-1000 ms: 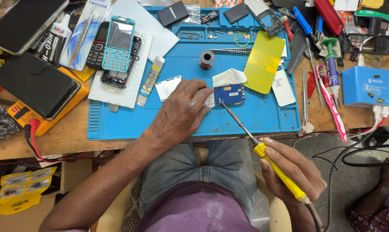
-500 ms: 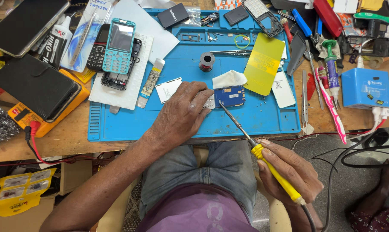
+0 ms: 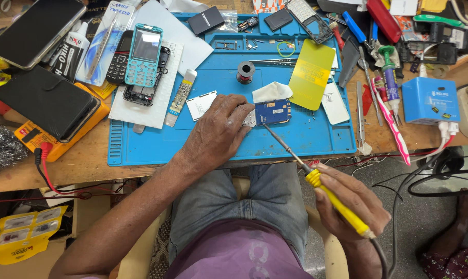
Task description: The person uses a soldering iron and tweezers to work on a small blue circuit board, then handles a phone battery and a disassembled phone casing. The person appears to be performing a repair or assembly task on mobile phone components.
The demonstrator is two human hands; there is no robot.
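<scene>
**Head view: iron tip on small board, burn and slip risks**

Head view, near to far. Right hand point(image 3: 350, 201) sits off the bench edge over the lap, fingers wrapped around the yellow handle of a soldering iron point(image 3: 316, 178); its thin tip reaches up onto the blue circuit board point(image 3: 273, 111). Left hand point(image 3: 216, 135) lies flat on the blue work mat point(image 3: 141, 147), fingertips pressing the board's left edge to pin it. Board rests mid-mat, just below a folded white tissue point(image 3: 271, 91).

Risks, as judgement:
- Fingertips are close to the tip; a small slide could burn them.
- Long reach from a far grip means wobble, so the tip may skate and bridge pads or lift one.
- Board is held on one side only, so it could pivot under pressure.
- Tissue touching the board's top edge could scorch.
- Iron cord point(image 3: 384, 258) hangs by the knee; a snag would jerk the tip.

Farther back: solder spool point(image 3: 245, 71), yellow plastic card point(image 3: 311, 75), teal keypad phone point(image 3: 144, 54), blue box unit point(image 3: 429, 101) at right.
</scene>
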